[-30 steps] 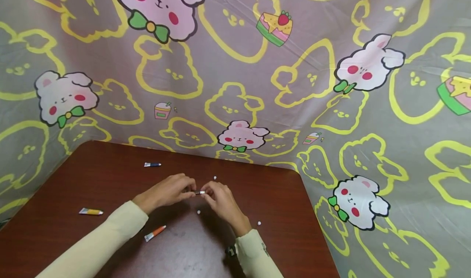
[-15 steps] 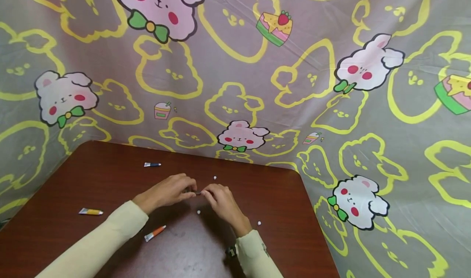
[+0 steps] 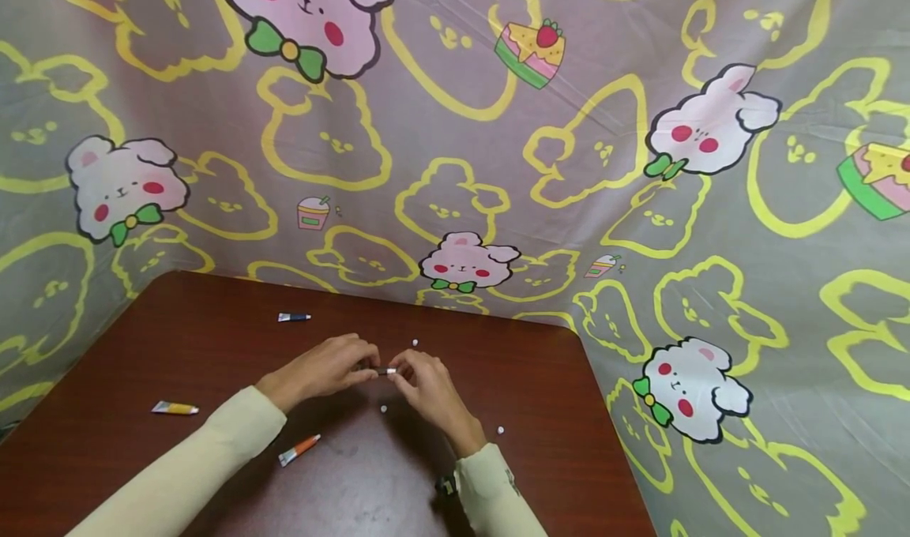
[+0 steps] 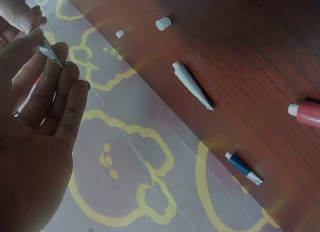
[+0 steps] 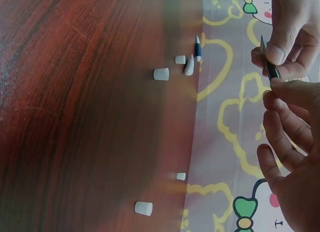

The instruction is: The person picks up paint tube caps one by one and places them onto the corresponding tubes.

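Right hand shifted, white tube tip uncovered

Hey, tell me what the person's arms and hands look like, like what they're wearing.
Both the left sleeve and right sleeve are long, plain-looking and pale yellow, ending at the wrists. A small black item, too unclear to identify, shows by the right cuff. The left hand and right hand wear no gloves.

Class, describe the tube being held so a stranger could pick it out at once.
Find the brown table beside the cartoon-print cloth. Above it, the left hand and right hand meet at a small dark tube. Unlike the blue tube and yellow tube lying there, this one is held.
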`<state>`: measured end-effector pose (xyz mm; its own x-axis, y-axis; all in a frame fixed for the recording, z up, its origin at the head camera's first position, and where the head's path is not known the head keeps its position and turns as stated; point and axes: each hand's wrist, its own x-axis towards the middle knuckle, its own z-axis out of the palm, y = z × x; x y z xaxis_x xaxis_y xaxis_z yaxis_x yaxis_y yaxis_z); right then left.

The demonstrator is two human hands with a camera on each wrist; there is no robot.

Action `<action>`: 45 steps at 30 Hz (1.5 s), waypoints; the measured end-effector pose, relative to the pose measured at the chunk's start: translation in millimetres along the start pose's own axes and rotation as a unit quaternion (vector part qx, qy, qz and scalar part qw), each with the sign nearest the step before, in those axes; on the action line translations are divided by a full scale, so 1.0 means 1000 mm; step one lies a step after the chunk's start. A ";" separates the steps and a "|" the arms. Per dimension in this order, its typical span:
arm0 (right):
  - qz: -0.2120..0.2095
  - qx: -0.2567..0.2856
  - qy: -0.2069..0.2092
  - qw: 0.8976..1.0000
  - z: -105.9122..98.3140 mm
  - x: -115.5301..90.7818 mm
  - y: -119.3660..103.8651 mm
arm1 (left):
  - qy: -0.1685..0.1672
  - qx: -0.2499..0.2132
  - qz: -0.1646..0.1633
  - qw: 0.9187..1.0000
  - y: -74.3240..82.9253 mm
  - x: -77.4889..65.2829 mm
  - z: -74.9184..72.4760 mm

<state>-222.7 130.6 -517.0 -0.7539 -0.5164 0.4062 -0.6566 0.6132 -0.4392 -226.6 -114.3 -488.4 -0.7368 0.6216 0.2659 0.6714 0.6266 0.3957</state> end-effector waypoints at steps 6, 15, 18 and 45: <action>0.000 -0.003 0.002 1.000 0.002 -0.001 -0.002 | 0.002 0.005 0.006 1.000 0.000 -0.002 0.000; -0.005 0.011 -0.008 1.000 -0.006 -0.005 0.007 | 0.020 0.007 0.025 0.999 0.002 0.004 0.009; -0.004 0.006 -0.012 1.000 -0.009 -0.005 0.013 | 0.019 0.001 0.027 0.999 0.003 0.009 0.012; -0.006 0.006 -0.019 1.000 0.005 0.002 0.010 | 0.001 0.017 0.008 1.000 -0.007 0.000 0.011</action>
<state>-230.9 132.4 -524.9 -0.7467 -0.5454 0.3808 -0.6651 0.6007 -0.4438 -230.2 -113.4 -500.4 -0.7262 0.6307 0.2734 0.6853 0.6326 0.3609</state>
